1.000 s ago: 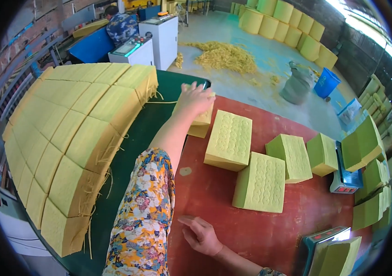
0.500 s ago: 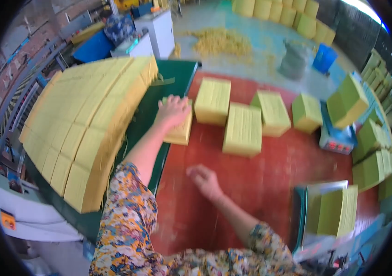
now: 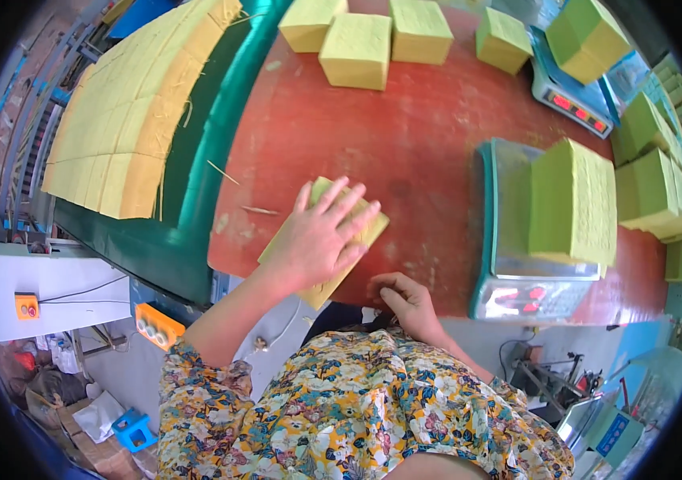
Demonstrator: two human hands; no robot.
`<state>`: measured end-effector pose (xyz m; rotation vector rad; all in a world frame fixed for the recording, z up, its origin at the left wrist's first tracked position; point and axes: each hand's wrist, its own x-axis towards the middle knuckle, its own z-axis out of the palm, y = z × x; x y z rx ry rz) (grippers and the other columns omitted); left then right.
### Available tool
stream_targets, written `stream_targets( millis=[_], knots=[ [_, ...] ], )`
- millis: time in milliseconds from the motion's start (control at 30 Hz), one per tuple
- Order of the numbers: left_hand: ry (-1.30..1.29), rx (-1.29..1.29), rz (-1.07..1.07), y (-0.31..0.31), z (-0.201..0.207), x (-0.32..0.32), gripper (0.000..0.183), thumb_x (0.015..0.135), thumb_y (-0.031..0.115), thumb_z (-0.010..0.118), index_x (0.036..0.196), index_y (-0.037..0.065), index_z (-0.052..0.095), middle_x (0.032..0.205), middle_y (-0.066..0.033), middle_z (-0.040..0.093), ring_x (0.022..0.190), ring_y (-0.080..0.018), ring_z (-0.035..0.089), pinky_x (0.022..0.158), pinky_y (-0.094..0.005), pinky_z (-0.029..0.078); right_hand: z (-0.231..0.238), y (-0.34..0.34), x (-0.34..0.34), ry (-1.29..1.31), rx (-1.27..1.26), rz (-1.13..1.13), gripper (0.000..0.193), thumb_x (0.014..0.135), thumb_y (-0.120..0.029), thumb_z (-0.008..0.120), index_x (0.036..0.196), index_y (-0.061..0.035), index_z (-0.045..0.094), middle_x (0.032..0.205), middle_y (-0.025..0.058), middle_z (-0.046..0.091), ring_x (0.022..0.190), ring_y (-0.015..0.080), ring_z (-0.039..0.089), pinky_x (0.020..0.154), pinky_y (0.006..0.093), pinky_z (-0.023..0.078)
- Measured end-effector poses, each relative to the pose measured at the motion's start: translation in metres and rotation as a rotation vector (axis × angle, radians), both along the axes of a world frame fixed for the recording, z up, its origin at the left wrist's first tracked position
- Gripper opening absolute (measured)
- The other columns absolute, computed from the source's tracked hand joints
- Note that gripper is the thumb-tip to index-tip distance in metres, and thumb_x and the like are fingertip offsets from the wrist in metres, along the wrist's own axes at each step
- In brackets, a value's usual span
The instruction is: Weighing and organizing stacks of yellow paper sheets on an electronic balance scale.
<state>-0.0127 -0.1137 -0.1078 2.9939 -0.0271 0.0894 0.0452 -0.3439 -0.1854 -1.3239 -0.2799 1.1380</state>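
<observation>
My left hand lies on a flat stack of yellow paper near the front edge of the red table, fingers spread across its top. The stack sits askew, and one corner reaches past the table edge. To its right, my right hand hovers by the same edge, apart from the stack. Its fingers are curled, and whatever may be inside them is hidden. Farther right, a scale with a lit red display carries a tall block of yellow paper.
A long row of yellow paper blocks rests on a green surface at left. Several blocks stand at the table's far side. A second scale bears another block. An orange button box hangs below left.
My left hand has brought the paper stack from the table's far left to its front edge. My right hand has moved nearer to me. The view has tilted down.
</observation>
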Motion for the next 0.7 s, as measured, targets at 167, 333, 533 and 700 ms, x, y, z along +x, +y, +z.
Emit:
stream_targets(
  millis=[167,333,533,700],
  knots=[
    [0.004,-0.08,-0.415,-0.043,0.016,-0.006,0.071,0.082,0.045,0.07,0.143,0.016,0.048,0.152,-0.0111,0.041,0.144,-0.0318,0.033,0.118,-0.0585,0.021,0.028,-0.081,-0.007,-0.327,0.017,-0.138,0.02,0.095,0.006,0.052,0.111,0.0038,0.063,0.096,0.0073,0.068,0.085,0.012,0.064,0.08,0.0269,0.052],
    [-0.383,-0.103,-0.089,-0.082,0.052,-0.041,0.052,0.081,0.028,0.073,0.123,0.002,0.059,0.131,-0.017,0.056,0.12,-0.0341,0.055,0.101,-0.0503,0.042,0.078,-0.073,0.028,-0.787,0.186,-0.248,0.034,0.088,0.002,0.062,0.122,0.0023,0.058,0.106,0.0147,0.065,0.095,0.017,0.064,0.084,0.0301,0.052],
    [0.087,-0.997,0.404,-0.174,-0.049,-0.135,0.024,0.094,0.019,0.063,0.11,0.002,0.065,0.106,-0.0147,0.068,0.092,-0.0282,0.067,0.077,-0.0361,0.054,0.062,0.031,0.073,-0.947,0.285,-0.156,0.057,0.085,-0.027,0.07,0.134,-0.0033,0.053,0.127,0.0213,0.061,0.113,0.0363,0.061,0.097,0.0433,0.049],
    [0.065,-2.121,0.833,-0.175,-0.122,-0.138,0.056,0.101,0.046,0.049,0.145,0.012,0.04,0.14,-0.0161,0.05,0.124,-0.0298,0.052,0.096,-0.043,0.048,0.041,0.054,0.073,-0.928,-0.053,0.295,0.061,0.083,-0.04,0.07,0.128,-0.0015,0.057,0.115,0.0233,0.067,0.108,0.037,0.064,0.094,0.0432,0.05]
  ],
)
